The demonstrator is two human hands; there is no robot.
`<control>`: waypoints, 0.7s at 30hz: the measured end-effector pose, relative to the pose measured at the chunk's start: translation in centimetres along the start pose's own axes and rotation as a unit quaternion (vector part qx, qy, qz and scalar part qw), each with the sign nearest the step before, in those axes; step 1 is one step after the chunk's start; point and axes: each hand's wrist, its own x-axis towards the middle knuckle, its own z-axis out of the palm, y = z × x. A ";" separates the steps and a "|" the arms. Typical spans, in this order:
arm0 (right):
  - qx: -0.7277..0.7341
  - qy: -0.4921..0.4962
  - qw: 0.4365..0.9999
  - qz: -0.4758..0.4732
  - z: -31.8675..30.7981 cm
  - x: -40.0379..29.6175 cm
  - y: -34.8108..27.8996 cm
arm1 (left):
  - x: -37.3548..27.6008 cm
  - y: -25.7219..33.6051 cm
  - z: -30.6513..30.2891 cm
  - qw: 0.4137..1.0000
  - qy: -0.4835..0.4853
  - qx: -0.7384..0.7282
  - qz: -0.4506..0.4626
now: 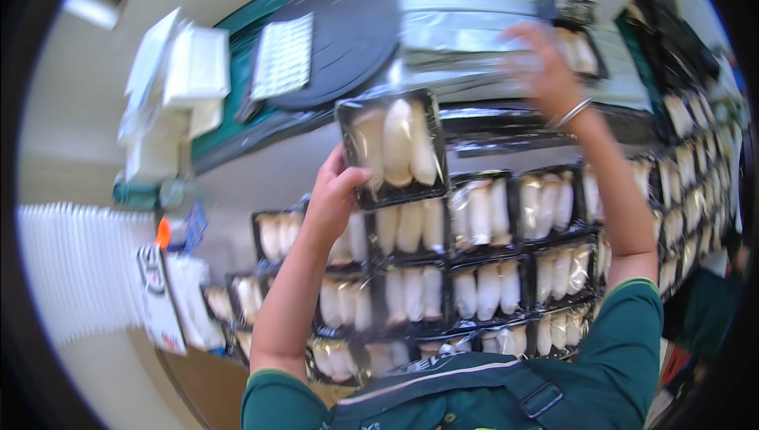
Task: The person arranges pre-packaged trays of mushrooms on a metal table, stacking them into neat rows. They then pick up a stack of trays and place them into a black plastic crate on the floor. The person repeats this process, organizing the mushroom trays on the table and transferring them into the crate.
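My left hand (338, 193) grips the lower left corner of a black tray of king oyster mushrooms (397, 139) under clear film, tilted above the counter. My right hand (536, 68), blurred by motion and wearing a bracelet (572, 113), is raised at the upper right. Its fingers look spread, and nothing shows between them. Just beyond it, another mushroom tray (576, 53) rests on a pale plastic-covered surface (456, 44). Below both hands, rows of similar film-wrapped mushroom trays (480, 210) stand side by side on the metal counter (284, 163).
A dark round disc (350, 39) at the back bears a sheet of round stickers (283, 56). White boxes (195, 65) stand left of it. Bags with printing (160, 299) hang at the left edge. More mushroom trays (688, 163) extend rightward, near another person's dark sleeve (708, 305).
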 end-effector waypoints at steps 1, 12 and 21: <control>-0.056 0.089 0.994 0.009 -1.4 1.0 6.2 | -0.8 1.2 -0.6 1.000 0.001 -0.014 0.005; -0.024 -0.016 0.867 0.497 -6.2 -8.9 37.4 | -10.0 6.8 -22.4 0.949 0.278 0.132 0.067; 0.266 -0.109 0.875 0.389 -6.8 -6.5 2.1 | -15.7 -0.4 -35.1 0.880 0.301 0.358 -0.083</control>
